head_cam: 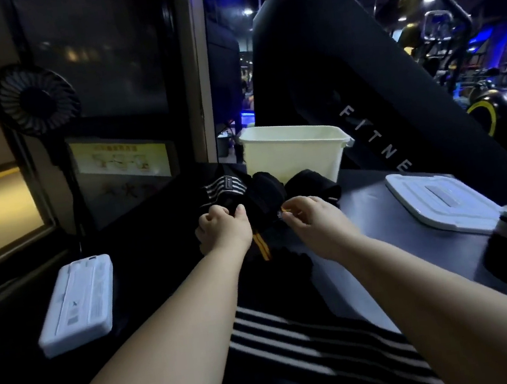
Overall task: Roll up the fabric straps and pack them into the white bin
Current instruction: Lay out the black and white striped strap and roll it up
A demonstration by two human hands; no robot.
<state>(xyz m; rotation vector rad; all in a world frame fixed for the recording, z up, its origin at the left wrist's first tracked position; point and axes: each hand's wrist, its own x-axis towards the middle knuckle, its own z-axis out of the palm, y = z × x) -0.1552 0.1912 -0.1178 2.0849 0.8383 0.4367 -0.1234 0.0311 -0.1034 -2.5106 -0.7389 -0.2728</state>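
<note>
Fabric straps (265, 190): heaped on the dark table (375, 207) just before the white bin (293, 157), your left hand (224, 228) pinching a black one, your right hand (311, 216) pinching an orange-tipped end, likely to draw a single strap free for rolling.

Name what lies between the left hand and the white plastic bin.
Head view: a heap of dark fabric straps, with a black white-striped strap by the left hand and a plain black bundle before the white plastic bin.
</note>
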